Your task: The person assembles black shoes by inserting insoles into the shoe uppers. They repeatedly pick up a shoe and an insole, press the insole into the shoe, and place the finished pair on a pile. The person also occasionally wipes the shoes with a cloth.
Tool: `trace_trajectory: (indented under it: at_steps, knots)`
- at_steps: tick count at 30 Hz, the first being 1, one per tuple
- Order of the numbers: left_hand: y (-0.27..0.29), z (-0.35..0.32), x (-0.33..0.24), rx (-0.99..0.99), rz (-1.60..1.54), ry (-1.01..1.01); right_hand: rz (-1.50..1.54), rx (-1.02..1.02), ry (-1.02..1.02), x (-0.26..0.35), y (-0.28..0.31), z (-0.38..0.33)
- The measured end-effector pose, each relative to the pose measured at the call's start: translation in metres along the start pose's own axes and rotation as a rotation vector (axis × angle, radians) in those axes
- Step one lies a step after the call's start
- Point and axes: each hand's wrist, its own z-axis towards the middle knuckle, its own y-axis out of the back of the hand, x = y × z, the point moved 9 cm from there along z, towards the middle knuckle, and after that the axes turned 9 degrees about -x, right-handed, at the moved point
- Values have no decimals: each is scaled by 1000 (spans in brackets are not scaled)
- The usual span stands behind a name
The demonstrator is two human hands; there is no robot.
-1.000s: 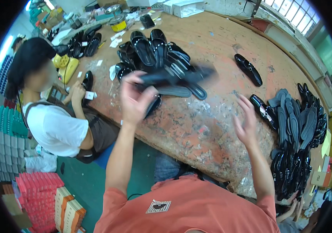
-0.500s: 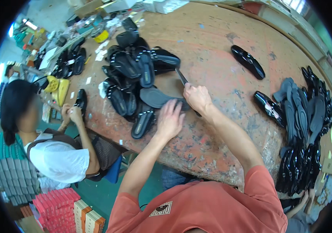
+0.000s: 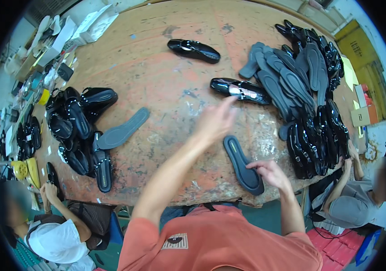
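My right hand (image 3: 270, 174) grips the edge of a dark grey insole (image 3: 239, 163) near its wider end, thumb and index finger at its side. The insole lies label side up, close to the table's near edge. My left hand (image 3: 217, 118), slightly blurred, reaches over the table with fingers stretched toward a glossy black shoe (image 3: 240, 90); its fingertips are at the shoe's near side, and contact cannot be made out. This shoe has a pale patch at its opening. Another black shoe (image 3: 194, 49) lies farther back.
Grey insoles (image 3: 287, 77) are heaped at right, beside black buckled shoes (image 3: 317, 140). At left, a loose insole (image 3: 124, 128) touches a pile of studded black sandals (image 3: 75, 117). One co-worker (image 3: 50, 226) sits at left, another (image 3: 360, 194) at right. The worktable (image 3: 157, 90) is paint-stained.
My view has turned right. The right hand has moved away from the sandal pile with its insole, now lying flatter. My left hand has left the other insole and reached toward the black shoe.
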Motion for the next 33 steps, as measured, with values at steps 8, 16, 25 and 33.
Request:
trace_trajectory:
  at_steps: [8,16,25,33]
  knots:
    - [-33,19,5,-265,-22,184,-741,-554,428,55,-60,-11]
    - [149,-219,112,-442,-45,304,-235,-546,417,42,-17,0]
    - [112,-261,104,-557,-41,134,-675,28,898,134,-69,5]
    - [100,-348,146,-628,-420,679,-617,125,1081,159,-155,17]
